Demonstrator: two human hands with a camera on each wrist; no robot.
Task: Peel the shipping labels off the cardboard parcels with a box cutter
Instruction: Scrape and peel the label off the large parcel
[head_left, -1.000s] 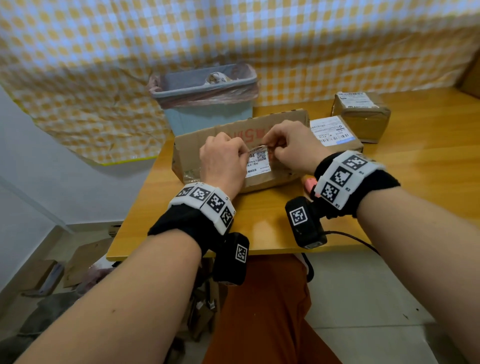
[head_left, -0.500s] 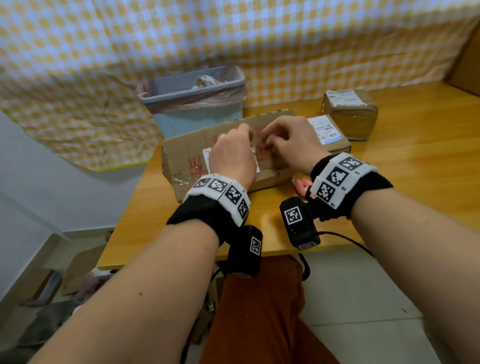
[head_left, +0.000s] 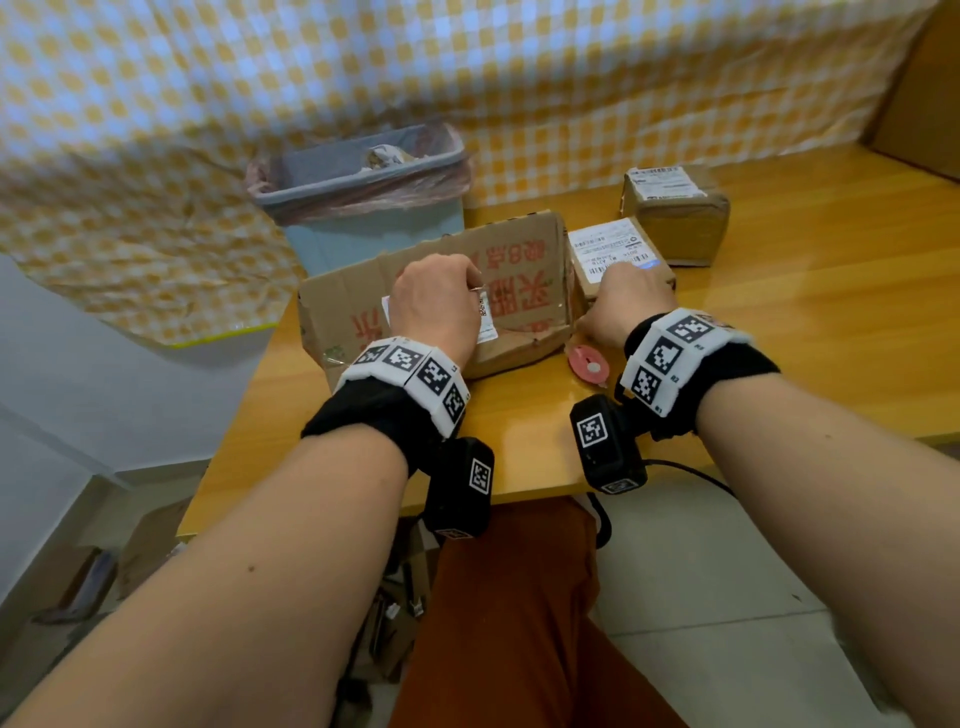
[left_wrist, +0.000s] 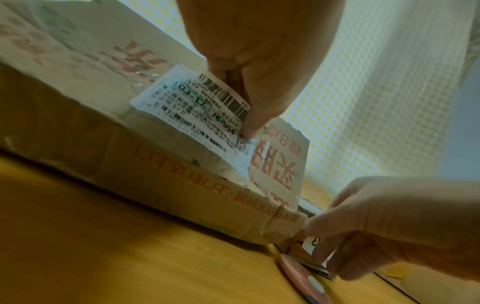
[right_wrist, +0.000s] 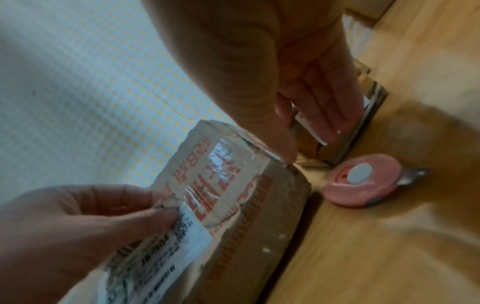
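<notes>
A large flat cardboard parcel (head_left: 519, 291) with red print lies on the wooden table (head_left: 805, 312). Its white shipping label (head_left: 485, 319) is partly lifted. My left hand (head_left: 475, 296) pinches the label's raised edge between thumb and fingers (left_wrist: 249, 127); the label (left_wrist: 192, 115) still sticks along its lower part. My right hand (head_left: 618, 301) is at the parcel's right end with its fingers (right_wrist: 330, 127) hanging straight and holding nothing, its thumb touching the box corner. The round pink box cutter (right_wrist: 361, 185) lies on the table just below that hand, blade out.
Two smaller taped parcels with white labels stand behind the right hand, a flat one (head_left: 608, 249) and a blockier one (head_left: 675, 218). A lined blue waste bin (head_left: 363, 197) stands past the table's far left edge. A checked cloth hangs behind.
My right hand has let go of the label and moved right to the parcel's end beside the cutter. The left hand keeps pinching the label, which has lifted further.
</notes>
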